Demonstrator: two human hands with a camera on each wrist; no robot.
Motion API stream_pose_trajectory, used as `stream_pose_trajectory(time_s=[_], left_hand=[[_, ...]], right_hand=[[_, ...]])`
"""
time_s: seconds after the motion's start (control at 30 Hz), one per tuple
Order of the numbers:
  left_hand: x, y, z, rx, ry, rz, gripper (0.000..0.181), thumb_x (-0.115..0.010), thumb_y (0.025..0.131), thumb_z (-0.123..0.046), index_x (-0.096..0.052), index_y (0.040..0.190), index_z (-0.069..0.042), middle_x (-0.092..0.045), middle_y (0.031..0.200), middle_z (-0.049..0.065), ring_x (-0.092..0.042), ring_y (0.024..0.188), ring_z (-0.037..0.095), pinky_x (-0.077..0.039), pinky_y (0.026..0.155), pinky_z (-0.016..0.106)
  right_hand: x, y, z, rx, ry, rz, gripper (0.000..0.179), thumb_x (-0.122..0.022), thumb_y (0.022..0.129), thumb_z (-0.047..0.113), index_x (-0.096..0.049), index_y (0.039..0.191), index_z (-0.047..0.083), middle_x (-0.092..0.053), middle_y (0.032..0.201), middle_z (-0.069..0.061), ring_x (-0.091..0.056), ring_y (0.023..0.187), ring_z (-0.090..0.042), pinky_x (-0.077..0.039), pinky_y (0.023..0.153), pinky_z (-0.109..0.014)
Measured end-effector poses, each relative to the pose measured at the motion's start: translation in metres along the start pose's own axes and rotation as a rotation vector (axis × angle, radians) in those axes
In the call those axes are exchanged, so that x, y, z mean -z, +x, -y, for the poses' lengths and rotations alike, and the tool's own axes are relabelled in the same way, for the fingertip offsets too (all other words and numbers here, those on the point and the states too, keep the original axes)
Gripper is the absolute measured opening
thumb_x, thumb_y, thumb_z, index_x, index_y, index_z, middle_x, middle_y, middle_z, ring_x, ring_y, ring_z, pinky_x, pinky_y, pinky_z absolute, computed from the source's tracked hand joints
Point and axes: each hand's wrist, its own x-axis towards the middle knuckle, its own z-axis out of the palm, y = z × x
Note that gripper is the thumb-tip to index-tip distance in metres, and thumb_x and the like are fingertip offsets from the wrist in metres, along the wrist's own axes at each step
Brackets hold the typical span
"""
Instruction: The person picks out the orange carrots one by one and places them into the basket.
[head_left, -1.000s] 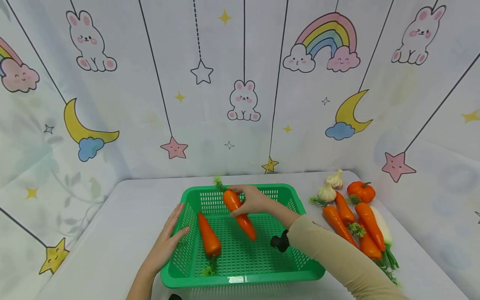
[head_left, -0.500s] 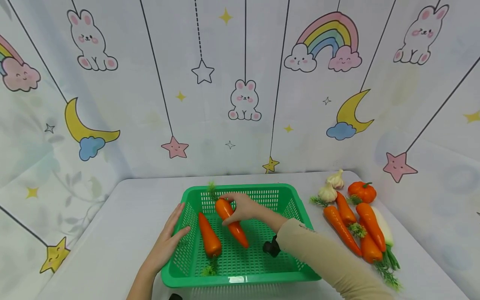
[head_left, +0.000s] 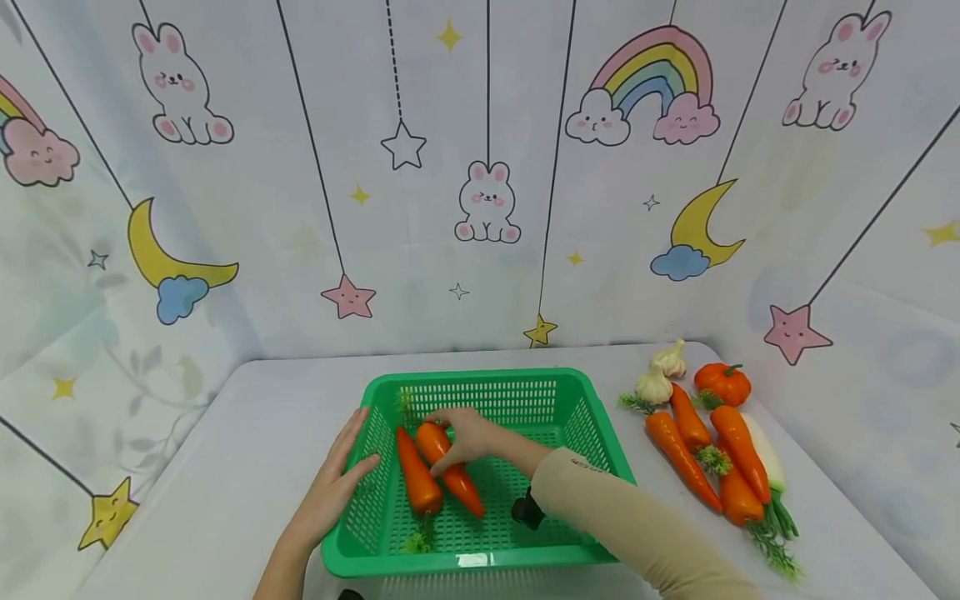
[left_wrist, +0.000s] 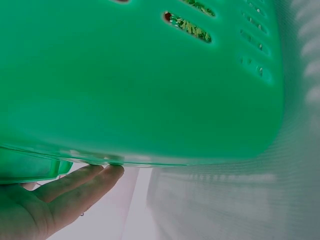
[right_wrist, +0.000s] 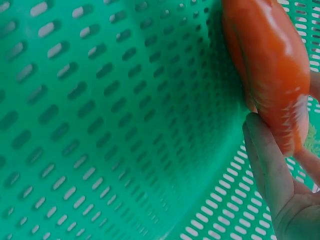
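Note:
Inside the green plastic basket point(head_left: 480, 560), my right hand point(head_left: 467, 435) grips an orange carrot point(head_left: 461, 486) across its thick end, thumb on one side and fingers on the other. Its leafy top points to the back left. Close by on its left lies another carrot point(head_left: 417, 477), leaves toward the front. In the right wrist view the thumb and fingers press on both sides of the carrot point(right_wrist: 272, 60). My left hand point(head_left: 330, 483) rests against the basket's left side with fingers straight. The left wrist view shows its fingertips touching the basket wall point(left_wrist: 125, 100) from outside.
To the right of the basket lies a group of vegetables: two garlic bulbs point(head_left: 654, 385), a small orange pumpkin point(head_left: 722, 384), several carrots point(head_left: 681, 458) and a white radish point(head_left: 763, 450) with green stalks. A patterned cloth point(head_left: 420, 233) hangs behind the white table point(head_left: 247, 450).
My right hand has moved left and toward the front, lowering the carrot into the basket beside the other carrot. The left hand stays at the basket's left side.

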Motion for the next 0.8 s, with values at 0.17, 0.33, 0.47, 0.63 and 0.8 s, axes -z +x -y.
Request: stream_pose_trajectory(time_s=[0.17, 0.33, 0.47, 0.63, 0.8], left_hand=[[0.001, 0.0, 0.0, 0.004, -0.006, 0.001, 0.063, -0.049, 0.095, -0.026, -0.016, 0.148, -0.021, -0.002, 0.153, 0.009, 0.0, 0.137, 0.036, -0.008, 0.096, 0.071], [0.001, 0.001, 0.0, 0.008, -0.003, 0.001, 0.063, -0.049, 0.095, -0.026, -0.016, 0.148, -0.022, -0.002, 0.153, 0.009, -0.001, 0.137, 0.036, -0.008, 0.095, 0.071], [0.001, 0.001, 0.001, 0.006, 0.001, -0.001, 0.062, -0.049, 0.095, -0.025, -0.016, 0.148, -0.022, -0.003, 0.153, 0.009, -0.001, 0.137, 0.036, -0.008, 0.095, 0.071], [0.001, 0.001, 0.001, 0.003, -0.003, 0.0, 0.063, -0.049, 0.095, -0.024, -0.016, 0.148, -0.021, -0.002, 0.153, 0.009, -0.001, 0.137, 0.036, -0.008, 0.095, 0.071], [0.0, 0.002, 0.002, 0.006, -0.002, 0.0, 0.064, -0.05, 0.094, -0.028, -0.016, 0.148, -0.021, -0.003, 0.152, 0.009, -0.001, 0.137, 0.037, -0.008, 0.095, 0.071]], right_hand=[[-0.006, 0.003, 0.004, -0.03, 0.009, 0.02, 0.073, -0.082, 0.068, 0.024, -0.048, 0.132, 0.012, -0.054, 0.119, -0.009, -0.056, 0.091, -0.017, -0.047, 0.066, -0.021], [-0.009, 0.006, 0.005, -0.072, 0.011, 0.011, 0.073, -0.082, 0.067, 0.024, -0.049, 0.131, 0.014, -0.054, 0.12, -0.008, -0.055, 0.089, -0.015, -0.047, 0.064, -0.021], [-0.009, 0.008, 0.004, -0.094, 0.032, 0.016, 0.073, -0.082, 0.067, 0.024, -0.048, 0.132, 0.013, -0.053, 0.121, -0.009, -0.055, 0.091, -0.017, -0.049, 0.064, -0.023], [-0.009, 0.008, 0.002, -0.101, 0.049, 0.035, 0.074, -0.081, 0.069, 0.019, -0.046, 0.133, 0.011, -0.05, 0.125, -0.012, -0.055, 0.101, -0.024, -0.051, 0.066, -0.025], [-0.012, 0.008, -0.002, -0.144, 0.152, 0.05, 0.075, -0.08, 0.069, 0.01, -0.044, 0.134, 0.01, -0.046, 0.128, -0.015, -0.061, 0.085, -0.021, -0.053, 0.054, -0.027]])
